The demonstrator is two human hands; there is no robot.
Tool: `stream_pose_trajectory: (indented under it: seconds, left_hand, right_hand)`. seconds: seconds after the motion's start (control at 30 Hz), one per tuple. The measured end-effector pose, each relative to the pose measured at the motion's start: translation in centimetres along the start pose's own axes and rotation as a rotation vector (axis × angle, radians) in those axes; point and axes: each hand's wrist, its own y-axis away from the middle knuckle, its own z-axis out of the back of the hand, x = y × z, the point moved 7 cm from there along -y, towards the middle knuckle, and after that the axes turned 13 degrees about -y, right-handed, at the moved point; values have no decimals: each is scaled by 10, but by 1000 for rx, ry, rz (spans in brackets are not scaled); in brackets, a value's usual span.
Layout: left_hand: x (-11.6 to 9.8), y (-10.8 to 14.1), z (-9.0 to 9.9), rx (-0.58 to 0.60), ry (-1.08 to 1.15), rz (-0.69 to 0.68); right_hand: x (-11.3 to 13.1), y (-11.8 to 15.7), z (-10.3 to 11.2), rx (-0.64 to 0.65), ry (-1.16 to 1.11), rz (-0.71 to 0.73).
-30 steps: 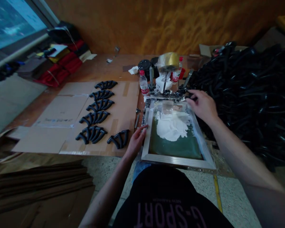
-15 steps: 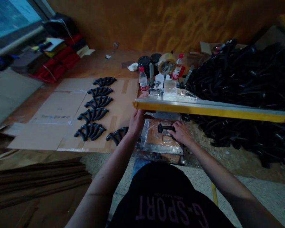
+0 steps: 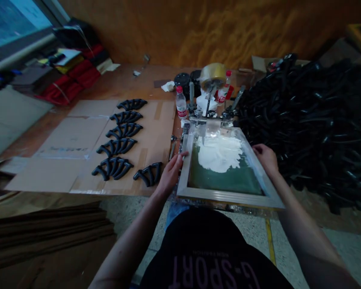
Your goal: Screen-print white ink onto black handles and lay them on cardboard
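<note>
A screen printing frame [image 3: 228, 196] with a metal rim lies lowered over the work plate in front of me. White ink [image 3: 219, 156] is spread over the upper part of its green mesh [image 3: 210, 181]. My left hand [image 3: 171, 173] is closed on the left rim, thumb on top. At the right rim my right hand [image 3: 267, 159] has its fingers curled against the edge. Near the hinge end, a pale scraper blade [image 3: 213, 127] stands at the ink's far edge. The black handle-shaped piece seen earlier is hidden beneath the frame.
Rows of black handle-shaped pieces [image 3: 118, 146] lie on cardboard [image 3: 69, 140] to the left. A large heap of similar black parts [image 3: 303, 124] fills the right side. Behind the frame are a plastic bottle [image 3: 181, 105], a tape roll [image 3: 213, 75] and hinge clamps [image 3: 191, 96].
The raised screen frame has come down flat over the plate and the black piece. My right hand has let go of that piece and moved right, to the frame's edge.
</note>
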Motion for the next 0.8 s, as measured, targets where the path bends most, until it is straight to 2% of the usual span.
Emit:
stream_pose_trajectory:
  seconds: [0.03, 0.1, 0.2, 0.3, 0.4, 0.47, 0.57, 0.67, 0.73, 0.8]
  left_hand:
    - [18, 2, -6, 38, -3, 51]
    - [53, 0, -19, 83, -7, 112]
    - [94, -11, -33, 83, -110, 128]
    - [111, -19, -38, 68, -209, 119]
    - [113, -20, -39, 80, -213, 123]
    - [114, -19, -38, 82, -203, 143]
    - [116, -18, -38, 72, -193, 159]
    - [118, -19, -39, 70, -175, 155]
    - [118, -19, -39, 57, -167, 155]
    - [118, -18, -38, 41, -156, 156]
  right_hand:
    - [10, -8, 4, -28, 31, 10]
    - [45, -20, -5, -38, 115, 93]
    - [106, -28, -50, 92, 258, 275]
    - [135, -26, -91, 246, 372, 325]
    - [129, -12, -112, 409, 414, 238]
    - [118, 9, -121, 562, 435, 191]
    - [115, 45, -124, 745, 453, 295]
    - [121, 63, -118, 865, 383, 434]
    - [123, 61, -115, 919, 316, 441]
    - [124, 53, -114, 869, 287, 402]
